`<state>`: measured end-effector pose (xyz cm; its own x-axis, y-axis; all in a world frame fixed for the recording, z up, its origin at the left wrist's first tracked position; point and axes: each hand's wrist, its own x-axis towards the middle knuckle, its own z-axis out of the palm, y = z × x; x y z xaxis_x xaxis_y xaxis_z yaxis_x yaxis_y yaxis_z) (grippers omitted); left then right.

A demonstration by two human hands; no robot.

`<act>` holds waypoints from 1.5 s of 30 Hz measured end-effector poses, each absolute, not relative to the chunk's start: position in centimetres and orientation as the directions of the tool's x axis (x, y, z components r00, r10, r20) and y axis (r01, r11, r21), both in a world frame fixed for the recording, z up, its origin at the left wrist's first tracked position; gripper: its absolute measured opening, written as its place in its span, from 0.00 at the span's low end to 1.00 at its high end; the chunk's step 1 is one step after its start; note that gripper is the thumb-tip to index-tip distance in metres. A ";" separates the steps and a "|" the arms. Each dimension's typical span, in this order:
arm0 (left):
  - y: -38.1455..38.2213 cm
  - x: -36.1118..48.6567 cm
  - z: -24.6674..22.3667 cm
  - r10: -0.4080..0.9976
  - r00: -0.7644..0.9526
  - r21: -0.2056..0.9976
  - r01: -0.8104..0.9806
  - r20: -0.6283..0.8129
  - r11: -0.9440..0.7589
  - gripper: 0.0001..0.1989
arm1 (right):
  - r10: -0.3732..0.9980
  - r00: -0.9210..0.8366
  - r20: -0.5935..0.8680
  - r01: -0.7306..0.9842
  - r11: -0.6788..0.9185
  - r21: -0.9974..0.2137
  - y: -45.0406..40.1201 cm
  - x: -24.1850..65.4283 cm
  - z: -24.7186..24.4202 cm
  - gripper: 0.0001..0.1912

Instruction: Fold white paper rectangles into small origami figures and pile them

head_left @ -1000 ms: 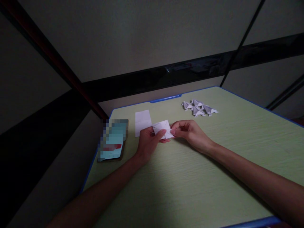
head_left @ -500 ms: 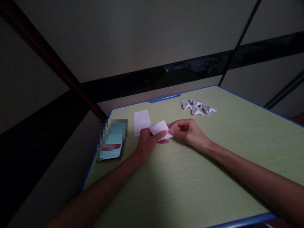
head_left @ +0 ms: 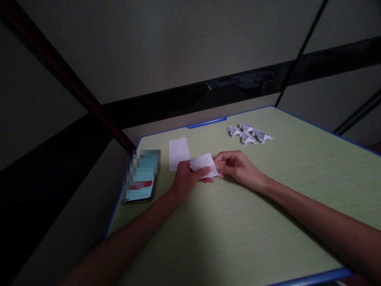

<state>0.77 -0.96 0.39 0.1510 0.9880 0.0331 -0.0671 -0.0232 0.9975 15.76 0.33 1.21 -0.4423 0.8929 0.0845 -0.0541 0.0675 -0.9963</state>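
A small piece of folded white paper (head_left: 203,161) with crease lines is held just above the table, between my two hands. My left hand (head_left: 187,176) grips it from the left, thumb on top and fingers underneath. At its right edge my right hand (head_left: 235,165) pinches the paper between thumb and fingers; part of these fingertips is hidden behind the paper. Behind my left hand, a flat white sheet of paper (head_left: 178,153) lies on the table.
Several folded paper figures (head_left: 247,133) sit in a cluster toward the back of the light green table (head_left: 297,174). At the left edge lies a phone (head_left: 141,178) with its screen lit and partly blurred. A panelled wall (head_left: 190,51) stands behind the table.
The folded paper has turned and tilted slightly and shifted a little to the right and down. Both hands keep hold of it. The other things on the table lie as before.
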 end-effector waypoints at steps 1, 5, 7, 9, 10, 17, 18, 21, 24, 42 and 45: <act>-1.0 0.8 0.4 0.988 0.152 0.998 -0.059 0.036 -0.027 0.08 | 0.894 -0.439 0.093 -0.063 0.072 -0.995 0.3 15.8 1.1 0.05; -1.1 0.8 0.4 0.988 0.151 0.999 -0.037 0.037 -0.032 0.08 | 0.899 -0.421 0.116 -0.111 0.076 -0.991 0.3 15.7 0.9 0.06; -1.1 0.8 0.4 0.991 0.130 0.999 -0.029 0.038 -0.034 0.09 | 0.900 -0.422 0.108 -0.114 0.066 -0.991 0.4 15.6 0.9 0.06; -1.1 0.8 0.4 0.994 0.100 0.999 -0.014 0.041 -0.040 0.09 | 0.899 -0.427 0.096 -0.122 0.048 -0.991 0.4 15.7 0.9 0.07; -1.1 0.8 0.3 0.995 0.087 0.999 -0.007 0.045 -0.045 0.09 | 0.897 -0.432 0.087 -0.131 0.033 -0.991 0.5 15.7 1.0 0.08; -0.8 0.7 -0.1 0.996 0.074 0.998 0.008 0.055 -0.056 0.12 | 0.877 -0.480 -0.016 -0.009 -0.022 -1.000 0.2 15.5 1.5 0.08; -0.8 0.7 -0.1 0.996 0.074 0.999 0.012 0.051 -0.052 0.12 | 0.880 -0.476 -0.010 -0.002 -0.012 -1.000 0.2 15.5 1.5 0.08; -0.7 0.7 -0.3 0.994 0.097 0.999 0.008 0.043 -0.044 0.12 | 0.889 -0.456 0.021 -0.008 0.019 -1.000 0.3 15.4 1.2 0.07; -0.7 0.6 -0.6 0.990 0.129 0.998 -0.035 0.050 -0.046 0.11 | 0.890 -0.454 0.039 -0.024 0.031 -0.999 0.4 15.5 0.9 0.06; -0.9 0.7 -0.1 0.982 0.182 0.999 -0.019 0.049 -0.046 0.12 | 0.883 -0.462 0.086 -0.058 0.066 -0.996 0.2 15.4 1.1 0.10; -0.7 0.6 -0.3 0.985 0.163 0.997 -0.062 0.065 -0.056 0.13 | 0.897 -0.432 0.094 -0.048 0.081 -0.996 0.3 15.5 1.2 0.11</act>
<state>0.65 -0.72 -0.35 0.1627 0.9845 0.0653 -0.0621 -0.0558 0.9965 15.52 0.29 1.20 -0.4317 0.8971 0.0942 -0.0483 0.0813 -0.9955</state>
